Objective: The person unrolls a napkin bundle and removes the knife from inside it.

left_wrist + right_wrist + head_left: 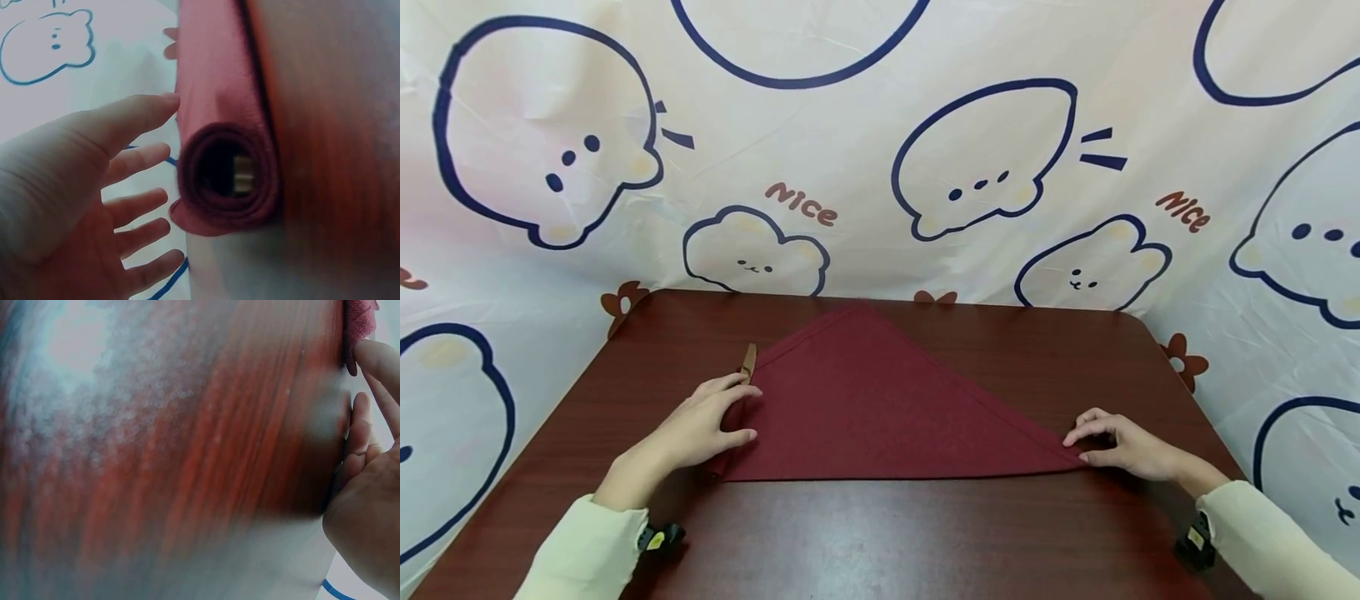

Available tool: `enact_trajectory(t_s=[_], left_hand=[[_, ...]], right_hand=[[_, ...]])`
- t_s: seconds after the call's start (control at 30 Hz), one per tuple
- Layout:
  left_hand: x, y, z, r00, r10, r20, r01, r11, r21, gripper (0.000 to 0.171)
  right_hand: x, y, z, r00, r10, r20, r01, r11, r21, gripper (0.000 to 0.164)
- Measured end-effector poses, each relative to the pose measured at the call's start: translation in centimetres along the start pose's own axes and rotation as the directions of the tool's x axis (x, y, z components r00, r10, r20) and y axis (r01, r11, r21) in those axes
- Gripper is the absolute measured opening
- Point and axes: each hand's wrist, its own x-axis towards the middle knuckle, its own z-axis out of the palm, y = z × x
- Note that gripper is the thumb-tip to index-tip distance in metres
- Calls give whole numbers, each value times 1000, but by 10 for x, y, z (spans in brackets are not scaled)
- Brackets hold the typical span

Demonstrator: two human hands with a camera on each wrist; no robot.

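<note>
A dark red cloth [880, 400] is spread as a triangle, with its peak near the table's far edge. Its left end is rolled into a tube [228, 178], seen end-on in the left wrist view. Inside the tube shows a tan end of something stiff, and a tan, tapered tip [748, 360] pokes out at the far end. My left hand [703, 421] is over the roll, fingers extended and spread, thumb apart, palm turned toward it. At the cloth's right corner, my right hand [1123, 446] pinches the tip between thumb and fingers.
The brown wooden table [880, 542] reaches in front of the cloth and to both sides. A white printed curtain [865, 142] rises behind the table and along its sides. Light glares off the tabletop near its front.
</note>
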Motion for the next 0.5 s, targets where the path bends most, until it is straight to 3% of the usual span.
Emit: enact_trajectory(t_s=[0.2, 0.5], left_hand=[[1, -1, 7, 999, -12, 31, 10, 998, 61, 49], [-2, -12, 6, 1000, -16, 21, 15, 998, 59, 46]], right_hand=[[0, 0, 0, 1000, -3, 0, 3, 1000, -5, 19], [2, 0, 0, 1000, 1, -5, -1, 1000, -16, 19]])
